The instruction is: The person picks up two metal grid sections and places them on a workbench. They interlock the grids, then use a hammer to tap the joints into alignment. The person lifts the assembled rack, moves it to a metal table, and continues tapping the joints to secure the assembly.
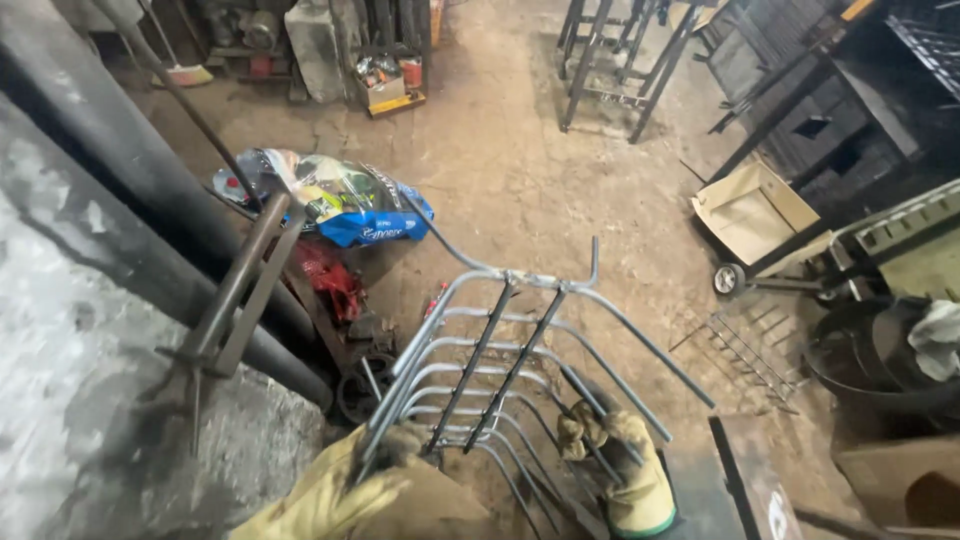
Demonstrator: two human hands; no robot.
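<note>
Head view: at lower centre of the frame, the left hand [385,455] and right hand [612,462], both gloved, each clench a side of a bent-rod wire rack [500,370] held above the workshop floor [520,170]. Judging by this, the rack is mid-carry; setting it down needs a level, steady grip.

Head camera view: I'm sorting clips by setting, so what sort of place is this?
Most likely a metalworking or welding workshop. Gloved hands, left and right, grip a bent-rod rack; metal frames stand on the dirty concrete floor.
</note>
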